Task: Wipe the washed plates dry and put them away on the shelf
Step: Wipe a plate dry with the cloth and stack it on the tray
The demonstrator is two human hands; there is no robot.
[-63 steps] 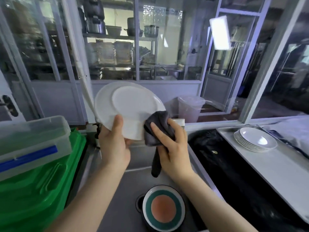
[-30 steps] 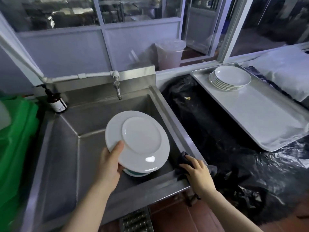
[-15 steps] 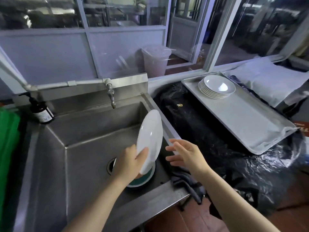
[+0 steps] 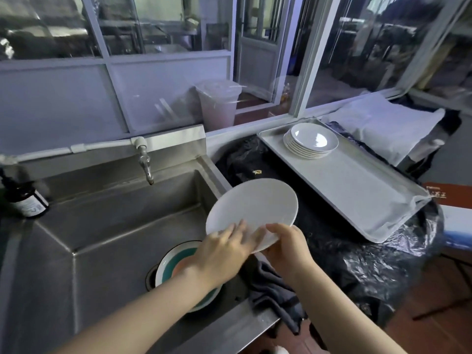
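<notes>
Both forearms are entering from 6 o'clock. The grey cloth (image 4: 274, 290) is lying draped over the sink's (image 4: 102, 226) front right corner, held by neither hand. A teal-and-orange dish (image 4: 176, 261) is sitting over the drain, partly hidden under the left wrist.

Just above, the white plate (image 4: 255, 205) is being held tilted over the sink's right edge. The left hand (image 4: 219, 254) is lying with fingers (image 4: 237, 227) fairly straight across the plate's near face. The right hand (image 4: 288, 247) is gripping the near rim at about 5 o'clock, thumb on top, fingers curled beneath.

A dark pump bottle (image 4: 26, 200) is standing at 9 o'clock, the tap (image 4: 146, 164) at 11.

Farther out at 1 o'clock, a stack of white plates (image 4: 311, 141) is sitting at the far end of a metal tray (image 4: 357, 195), which is resting on black plastic sheeting (image 4: 332, 251) covering the table.
</notes>
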